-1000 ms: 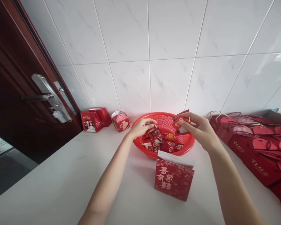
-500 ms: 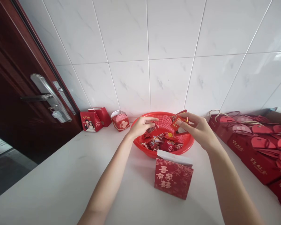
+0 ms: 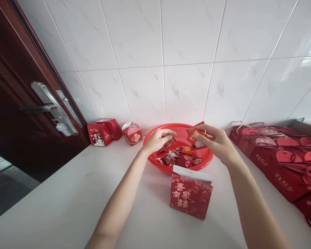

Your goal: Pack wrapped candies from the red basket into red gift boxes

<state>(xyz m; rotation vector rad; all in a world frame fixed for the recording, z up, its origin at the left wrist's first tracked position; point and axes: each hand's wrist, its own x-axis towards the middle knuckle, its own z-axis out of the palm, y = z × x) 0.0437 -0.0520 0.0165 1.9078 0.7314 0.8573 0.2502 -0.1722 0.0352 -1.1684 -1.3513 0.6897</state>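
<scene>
A red perforated plastic basket [image 3: 162, 170] stands against the tiled wall with several wrapped candies [image 3: 184, 160] in its bottom. Over its left side, my left hand [image 3: 157, 141] is closed on a dark red wrapped candy [image 3: 169, 142], partly hidden by the fingers. At the basket's right side, my right hand [image 3: 215, 141] pinches several red and orange candy packets [image 3: 192, 137] between thumb and fingers. In front of the basket a red gift box [image 3: 190, 196] with pale Chinese characters stands upright, its white-lined top flap raised; its inside is hidden.
Red gift bags [image 3: 277, 166] with cord handles crowd the right side of the white table [image 3: 75, 204]. At the back left are a red box with a printed couple [image 3: 100, 135], another red box [image 3: 114, 128] and a small handled box [image 3: 132, 134]. A dark red door [image 3: 18, 86] stands left.
The fingers of my left hand have closed round the dark red candy. My right hand keeps its packets in nearly the same spot. The whole view has shifted slightly.
</scene>
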